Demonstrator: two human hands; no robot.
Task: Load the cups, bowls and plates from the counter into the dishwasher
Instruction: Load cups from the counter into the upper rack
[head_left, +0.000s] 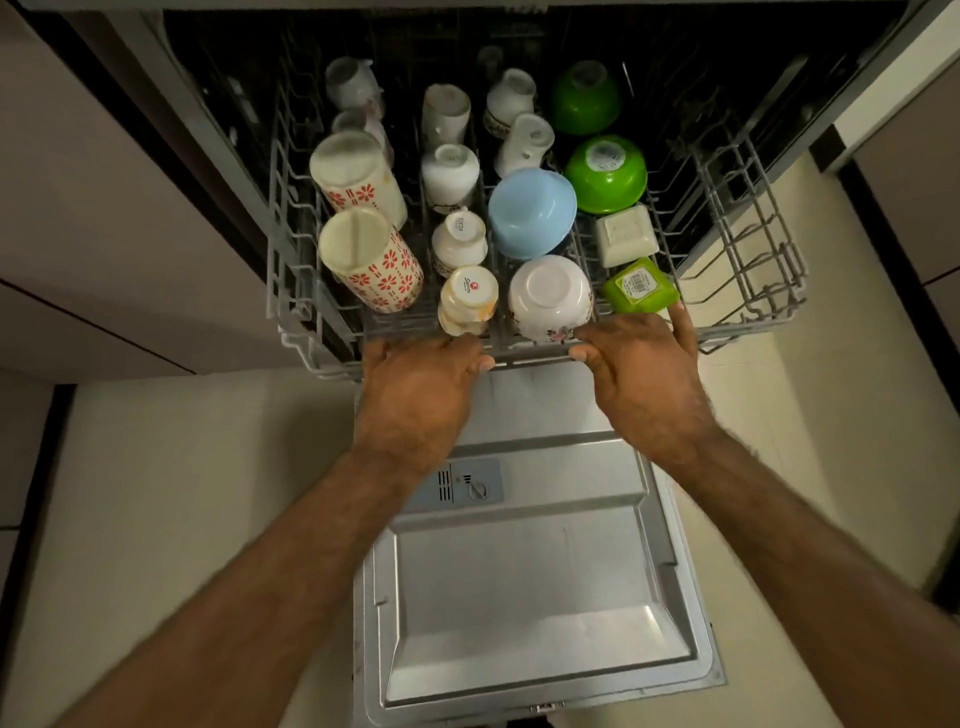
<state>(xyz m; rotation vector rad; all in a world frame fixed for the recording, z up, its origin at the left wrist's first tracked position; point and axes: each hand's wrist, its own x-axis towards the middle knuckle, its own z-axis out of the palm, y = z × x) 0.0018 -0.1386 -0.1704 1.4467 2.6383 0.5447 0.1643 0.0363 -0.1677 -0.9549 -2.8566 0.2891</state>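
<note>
While we lean over the open dishwasher, our left hand (421, 384) and right hand (644, 374) sit apart on the front rail of the pulled-out rack (530, 357). Each grips the wire with the thumb tucked in toward the gap between them. The left hand's fingers curl over the rail, and one finger of the right hand stretches up beside the green square dish (641, 286), though we cannot tell if it touches. Just beyond the right thumb a white flowered bowl (550, 301) rests upside down, and farther out from it lies a blue bowl (532, 213), tilted on its side. Past the right hand's knuckles a white square dish (626, 236) sits behind the green one, with a green bowl (605, 174) and a darker green bowl (587, 96) deeper in the rack. Just ahead of the left hand's fingertips a row of small white cups (467, 299) runs away from us, all bottom up. To the outer side of that hand stand two red-flowered mugs (371, 260), also inverted and leaning. Beneath both wrists the dishwasher door (540, 597) lies flat and open, its detergent dispenser (467, 486) showing between our forearms.
</note>
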